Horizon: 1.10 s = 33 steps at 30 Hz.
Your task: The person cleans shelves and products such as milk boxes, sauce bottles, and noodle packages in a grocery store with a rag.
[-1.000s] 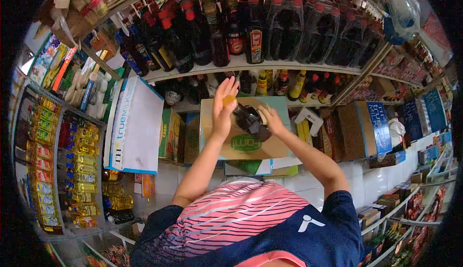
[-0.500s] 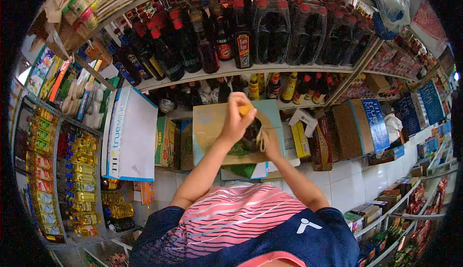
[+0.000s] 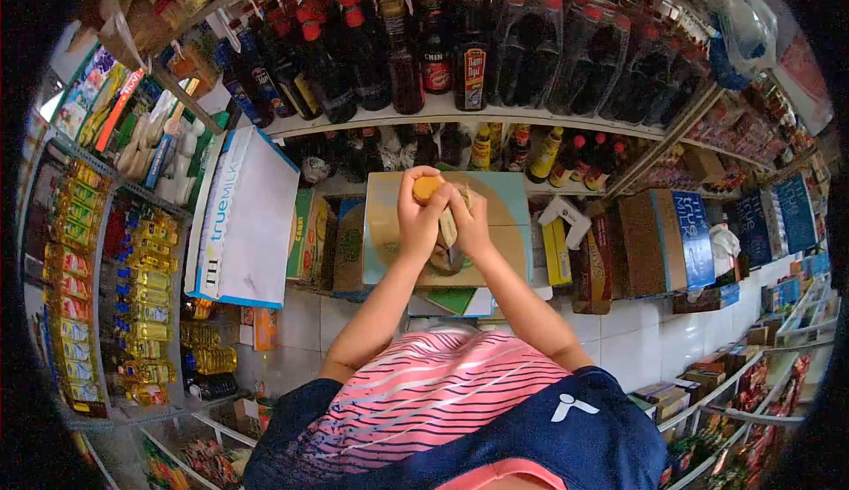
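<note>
My left hand (image 3: 422, 216) is wrapped round the neck of a dark bottle, just below its orange-yellow cap (image 3: 427, 190). Close against it on the right, my right hand (image 3: 469, 223) presses a folded beige cloth (image 3: 448, 225) to the bottle. The dark lower part of the bottle (image 3: 445, 261) shows beneath the hands, tilted towards my body. Behind both hands lies a cardboard box (image 3: 382, 225) with a pale blue-green edge.
Dark bottles with red caps (image 3: 355, 57) line the shelf (image 3: 354, 132) ahead. A white carton (image 3: 243, 216) stands at the left, near racks of yellow oil bottles (image 3: 150, 313). Brown and blue cartons (image 3: 650, 238) sit at the right.
The hands have come together. The cloth, lower at the right before, is now up against the bottle near its neck. The camera view has shifted slightly.
</note>
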Each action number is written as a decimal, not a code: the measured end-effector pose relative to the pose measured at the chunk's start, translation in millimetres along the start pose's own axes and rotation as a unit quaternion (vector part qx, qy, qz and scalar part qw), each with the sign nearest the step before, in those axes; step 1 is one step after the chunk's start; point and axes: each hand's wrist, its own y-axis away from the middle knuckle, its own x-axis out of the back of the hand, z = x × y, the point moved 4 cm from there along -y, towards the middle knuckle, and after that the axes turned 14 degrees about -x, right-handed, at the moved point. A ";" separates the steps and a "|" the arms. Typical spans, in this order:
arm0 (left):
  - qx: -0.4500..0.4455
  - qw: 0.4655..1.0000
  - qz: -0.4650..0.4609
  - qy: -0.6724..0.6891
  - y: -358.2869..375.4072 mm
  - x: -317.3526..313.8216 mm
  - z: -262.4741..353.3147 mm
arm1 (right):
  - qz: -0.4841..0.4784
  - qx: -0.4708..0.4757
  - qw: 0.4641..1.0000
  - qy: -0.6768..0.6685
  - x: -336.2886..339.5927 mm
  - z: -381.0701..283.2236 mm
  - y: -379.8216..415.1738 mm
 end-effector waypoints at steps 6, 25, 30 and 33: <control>-0.071 0.989 0.099 -0.078 -6.0 48.4 9.8 | 0.065 -0.152 0.982 -0.086 -1.3 112.0 37.4; -0.109 0.941 -0.081 0.311 -43.0 44.5 102.9 | -0.322 -0.262 0.901 -0.128 -25.9 71.3 4.2; -0.187 0.892 -0.211 0.353 -52.7 40.5 123.9 | -0.161 -0.370 0.823 -0.399 -26.6 65.8 30.1; -0.203 0.891 -0.226 0.338 -49.9 24.7 133.0 | -0.233 -0.388 0.752 -0.479 -40.9 68.8 40.4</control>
